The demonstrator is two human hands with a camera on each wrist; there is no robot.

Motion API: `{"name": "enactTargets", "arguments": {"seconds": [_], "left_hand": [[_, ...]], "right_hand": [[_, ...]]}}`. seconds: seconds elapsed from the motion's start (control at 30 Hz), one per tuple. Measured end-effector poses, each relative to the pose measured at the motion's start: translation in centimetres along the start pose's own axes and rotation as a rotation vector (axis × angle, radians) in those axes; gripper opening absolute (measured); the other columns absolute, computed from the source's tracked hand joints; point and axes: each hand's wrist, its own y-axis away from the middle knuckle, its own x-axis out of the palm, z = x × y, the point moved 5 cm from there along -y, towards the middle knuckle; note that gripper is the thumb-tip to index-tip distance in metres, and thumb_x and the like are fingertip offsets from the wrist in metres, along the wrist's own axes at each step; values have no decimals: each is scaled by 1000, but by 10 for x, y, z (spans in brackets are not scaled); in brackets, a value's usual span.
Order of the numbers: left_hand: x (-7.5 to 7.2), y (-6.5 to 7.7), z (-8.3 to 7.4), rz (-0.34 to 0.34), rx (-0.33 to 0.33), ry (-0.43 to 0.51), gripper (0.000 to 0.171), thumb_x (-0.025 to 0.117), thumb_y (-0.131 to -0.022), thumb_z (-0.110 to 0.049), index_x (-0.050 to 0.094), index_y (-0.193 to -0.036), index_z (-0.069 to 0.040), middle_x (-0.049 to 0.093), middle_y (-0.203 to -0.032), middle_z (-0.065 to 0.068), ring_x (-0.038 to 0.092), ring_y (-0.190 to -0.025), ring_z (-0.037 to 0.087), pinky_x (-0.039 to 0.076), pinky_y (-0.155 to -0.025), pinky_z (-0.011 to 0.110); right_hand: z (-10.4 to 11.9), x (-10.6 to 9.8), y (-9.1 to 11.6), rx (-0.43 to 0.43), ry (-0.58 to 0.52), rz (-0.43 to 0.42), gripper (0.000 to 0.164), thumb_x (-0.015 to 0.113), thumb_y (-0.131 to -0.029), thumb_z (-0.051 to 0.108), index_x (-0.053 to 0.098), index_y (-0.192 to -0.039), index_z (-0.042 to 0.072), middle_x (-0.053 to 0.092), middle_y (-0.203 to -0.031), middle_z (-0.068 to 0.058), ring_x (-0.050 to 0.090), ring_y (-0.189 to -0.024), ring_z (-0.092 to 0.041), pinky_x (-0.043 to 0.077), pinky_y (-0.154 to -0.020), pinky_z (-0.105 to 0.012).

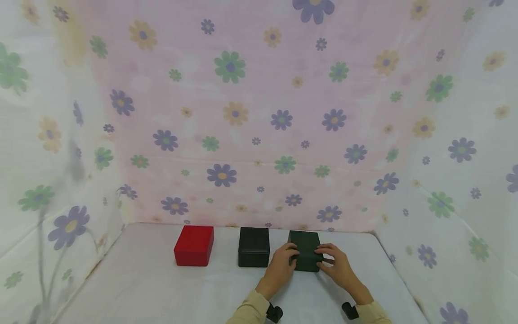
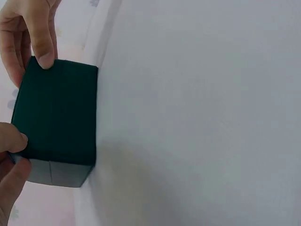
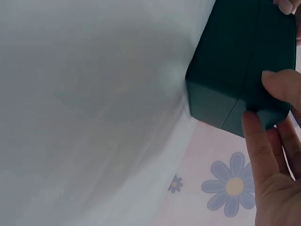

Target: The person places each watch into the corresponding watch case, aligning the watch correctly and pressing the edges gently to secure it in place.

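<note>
A dark green box (image 1: 305, 252) sits on the white tabletop, right of the middle in the head view. My left hand (image 1: 280, 267) grips its left side, with thumb and fingers at the edge. On the opposite side my right hand (image 1: 337, 267) holds the box with thumb and fingertips. A thin seam runs around the green box (image 3: 235, 70) in the right wrist view, with lid and base together. In the left wrist view its smooth face (image 2: 59, 113) shows between both hands. The fingertips behind the box are partly hidden.
A black box (image 1: 253, 247) stands just left of my left hand. Farther left is a red box (image 1: 194, 246). Flower-patterned cloth (image 1: 259, 112) walls the white table (image 1: 162, 292) at the back and both sides.
</note>
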Motion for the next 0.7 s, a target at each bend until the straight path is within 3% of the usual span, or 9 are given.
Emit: {"name": "enactTargets", "arguments": {"seconds": [0.17, 0.4, 0.57, 0.7], "left_hand": [[-1, 4, -1, -36, 43, -73, 22, 74, -87, 5, 76, -108, -2, 68, -122, 11, 67, -113, 24, 57, -98, 34], [-2, 6, -2, 22, 55, -158, 28, 74, -87, 3, 74, -114, -3, 67, -126, 10, 65, -118, 24, 55, -101, 33], [-8, 9, -12, 122, 109, -324, 37, 78, -87, -6, 72, -123, -7, 67, -130, 8, 63, -122, 20, 55, -100, 29], [-21, 17, -18, 204, 132, -401, 42, 80, -88, -13, 69, -128, -11, 67, -130, 5, 62, -122, 17, 55, -99, 27]], "right_hand": [[3, 4, 1, -20, 0, -49, 42, 81, -73, -16, 72, -110, 3, 64, -119, -18, 66, -104, -42, 64, -76, -40], [4, 7, -2, 2, 58, -54, 43, 78, -72, -21, 71, -109, 1, 65, -117, -16, 66, -104, -42, 64, -76, -36], [9, 3, 0, 101, 162, 36, 40, 77, -81, -12, 68, -119, -3, 63, -127, -20, 62, -117, -43, 62, -85, -46], [20, 1, 5, 204, 251, 140, 45, 75, -88, -2, 62, -131, -4, 57, -140, -24, 53, -130, -46, 49, -104, -59]]}}
